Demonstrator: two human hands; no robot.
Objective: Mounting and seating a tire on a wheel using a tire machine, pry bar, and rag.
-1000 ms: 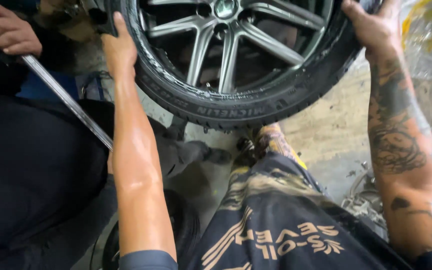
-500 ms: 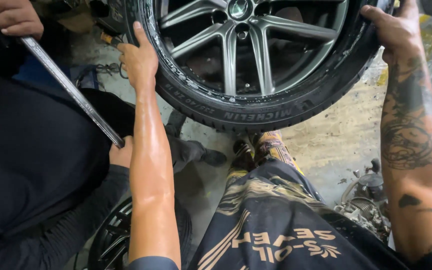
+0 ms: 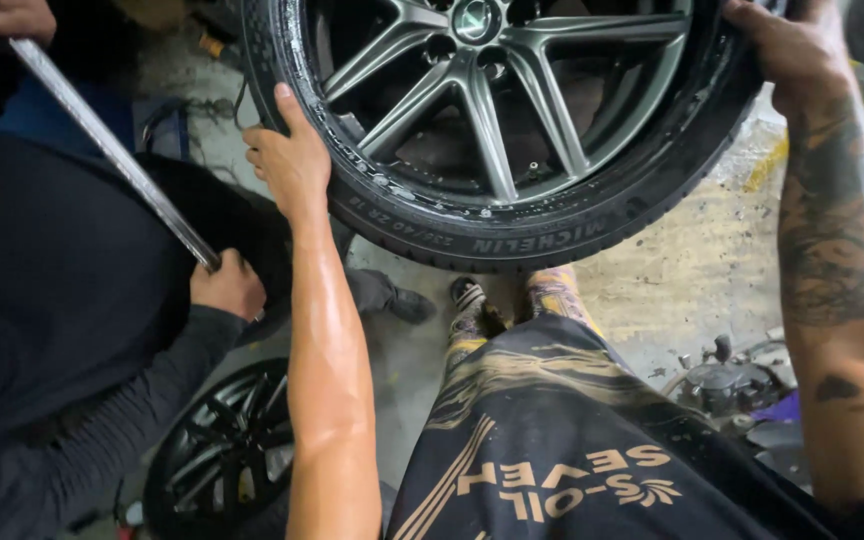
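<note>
Big wheel [image 3: 512, 130] upright at top centre: black tyre on a grey multi-spoke rim, tread end just above the feet, wet specks along the bead. Held from both sides. Left hand [image 3: 290, 160] flat on the left sidewall, fingers spread upward, palm pressing the rubber, not curled round anything. Right hand [image 3: 797, 50] over the top right of the tread, fingers wrapped across the edge, forearm tattooed.

Left of that, co-worker in dark clothing [image 3: 42, 300] filling the left side, crouched close to the tyre. Long metal bar [image 3: 112, 150] running diagonally from upper left down toward the tyre's lower left; co-worker's upper hand [image 3: 7, 15] clenched on its top end, lower hand [image 3: 227, 285] gripping near its bottom end.

Second wheel [image 3: 222, 455] with dark spokes lying on the floor at bottom left, partly hidden behind the left forearm.

Black shorts with gold pattern [image 3: 562, 440] in the foreground, patterned socks and shoes [image 3: 472, 305] below the tyre.

Concrete floor [image 3: 682, 270] stained, small metal parts [image 3: 727, 380] at right.
</note>
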